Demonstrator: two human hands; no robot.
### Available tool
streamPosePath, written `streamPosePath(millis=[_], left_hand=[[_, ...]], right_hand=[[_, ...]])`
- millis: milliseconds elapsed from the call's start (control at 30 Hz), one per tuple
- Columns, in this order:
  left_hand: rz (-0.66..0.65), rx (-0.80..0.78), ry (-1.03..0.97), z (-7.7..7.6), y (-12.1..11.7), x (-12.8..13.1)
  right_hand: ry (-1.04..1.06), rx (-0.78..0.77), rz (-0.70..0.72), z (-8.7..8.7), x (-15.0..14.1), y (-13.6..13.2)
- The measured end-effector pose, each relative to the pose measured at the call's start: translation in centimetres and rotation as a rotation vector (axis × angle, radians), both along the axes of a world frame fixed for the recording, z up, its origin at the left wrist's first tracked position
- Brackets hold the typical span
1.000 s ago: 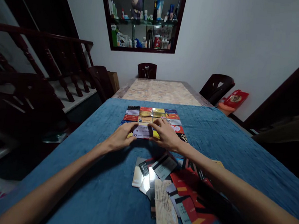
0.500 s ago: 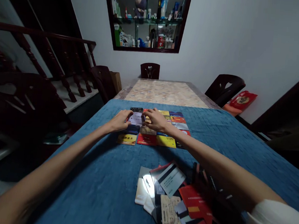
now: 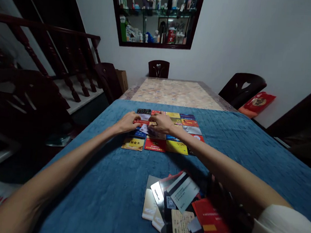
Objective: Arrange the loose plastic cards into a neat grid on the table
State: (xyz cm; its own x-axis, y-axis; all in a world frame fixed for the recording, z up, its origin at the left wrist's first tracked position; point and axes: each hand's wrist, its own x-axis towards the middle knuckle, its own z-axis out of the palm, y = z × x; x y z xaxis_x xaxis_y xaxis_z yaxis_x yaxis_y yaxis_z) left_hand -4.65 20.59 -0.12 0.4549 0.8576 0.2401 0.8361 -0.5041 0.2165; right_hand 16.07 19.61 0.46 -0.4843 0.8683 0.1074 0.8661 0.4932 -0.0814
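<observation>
Rows of colourful plastic cards, with a yellow card at the near left corner, lie on the blue cloth. My left hand rests at the left edge of the rows, thumb and fingers apart, beside a red card. From the right, my right hand reaches over the rows. Its fingers pinch a pale lilac card, which sits tilted above the others and is partly hidden by that hand. Several cards beneath my right hand are covered.
Closer to me, a loose heap of cards, among them a grey striped card and a red card, lies partly under my right forearm. Chairs stand around the patterned table. A railing runs along the left.
The lilac card has left its flat place between my hands and shifted nearer and right, now tilted in my right hand. A red card shows there. My left fingers have come off the lilac card.
</observation>
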Motion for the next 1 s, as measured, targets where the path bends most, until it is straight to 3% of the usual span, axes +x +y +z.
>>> streamPosePath(millis=[233,567,733,1000], left_hand=[[0.0,-0.036,0.104,-0.1,-0.7,1.1],[-0.04,-0.036,0.05,-0.4,-0.7,1.5],[0.022,-0.074,-0.015,0.3,-0.5,1.5],[0.224,-0.08,-0.187,0.8,1.6,1.0]], right_hand=[[-0.127,-0.145,-0.019,-0.4,0.4,-0.8],[-0.129,-0.125,0.03,-0.4,0.2,-0.8],[-0.121,-0.069,0.024,0.7,0.2,-0.5],[-0.099,-0.001,0.013,1.7,-0.8,1.5]])
